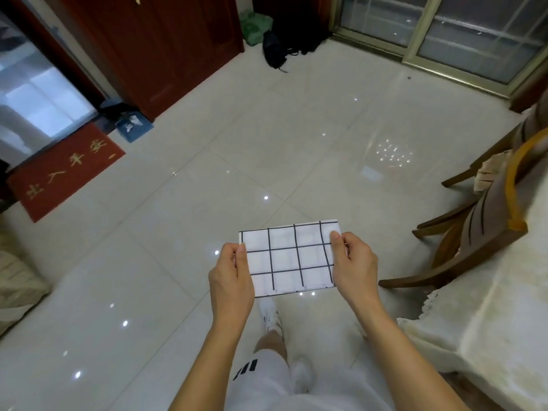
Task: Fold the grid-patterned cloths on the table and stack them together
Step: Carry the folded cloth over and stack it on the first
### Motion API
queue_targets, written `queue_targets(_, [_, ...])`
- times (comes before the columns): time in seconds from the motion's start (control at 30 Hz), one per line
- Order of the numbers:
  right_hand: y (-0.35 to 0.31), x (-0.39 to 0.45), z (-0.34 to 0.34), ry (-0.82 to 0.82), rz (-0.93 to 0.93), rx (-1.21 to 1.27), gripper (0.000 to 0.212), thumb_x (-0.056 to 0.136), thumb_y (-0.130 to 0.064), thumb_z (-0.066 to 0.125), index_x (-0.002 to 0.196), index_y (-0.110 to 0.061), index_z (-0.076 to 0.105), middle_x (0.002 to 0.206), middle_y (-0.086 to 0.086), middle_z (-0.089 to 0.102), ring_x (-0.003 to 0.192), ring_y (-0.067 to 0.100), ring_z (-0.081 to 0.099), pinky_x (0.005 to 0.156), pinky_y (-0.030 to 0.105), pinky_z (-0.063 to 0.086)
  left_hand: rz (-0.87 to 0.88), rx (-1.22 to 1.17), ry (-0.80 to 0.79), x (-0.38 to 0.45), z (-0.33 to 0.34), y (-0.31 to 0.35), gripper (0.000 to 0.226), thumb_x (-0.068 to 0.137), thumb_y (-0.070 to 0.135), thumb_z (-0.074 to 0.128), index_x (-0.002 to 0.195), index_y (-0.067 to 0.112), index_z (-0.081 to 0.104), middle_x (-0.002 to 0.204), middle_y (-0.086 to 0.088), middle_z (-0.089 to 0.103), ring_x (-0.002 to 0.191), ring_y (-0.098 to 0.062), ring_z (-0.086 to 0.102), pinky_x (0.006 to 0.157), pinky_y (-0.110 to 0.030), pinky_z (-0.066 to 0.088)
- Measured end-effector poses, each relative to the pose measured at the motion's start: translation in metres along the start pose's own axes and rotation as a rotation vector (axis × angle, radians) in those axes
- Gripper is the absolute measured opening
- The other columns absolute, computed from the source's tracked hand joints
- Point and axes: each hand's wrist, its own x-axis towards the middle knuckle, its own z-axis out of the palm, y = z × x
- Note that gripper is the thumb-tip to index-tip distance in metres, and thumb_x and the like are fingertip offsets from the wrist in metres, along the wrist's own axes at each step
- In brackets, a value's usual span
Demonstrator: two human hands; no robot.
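A white cloth with a black grid pattern [289, 258] is folded into a small flat rectangle and held in the air over the tiled floor. My left hand [231, 275] pinches its left edge, thumb on top. My right hand [354, 262] pinches its right edge the same way. The cloth is stretched level between both hands, in front of my legs. At the right, the table [489, 330] under a cream cover shows no other grid cloth on the part in view.
A wooden chair [474, 232] stands at the right beside the covered table. A red doormat [63, 170] lies at the left by a dark red door. A black bag [274, 48] sits on the floor at the back. Glossy tiles spread ahead.
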Motion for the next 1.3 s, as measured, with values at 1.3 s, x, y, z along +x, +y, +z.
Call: queue_targets(1.3, [0.008,0.432,-0.097,0.453,0.296,0.052,0.041,0.104,-0.036,0.044,0.068,-0.017,0.046,0.067,0.014,0.057,0.060,0.020,0.050,0.049,0.018,0.037,0.263,0.039,-0.512,0.364,0.350,0.227,0.033,0.105,0.031,0.040,0.076,0.019,0.048,0.055,0.005,0.040,0.049,-0.009,0.035,0.047,-0.023,0.030])
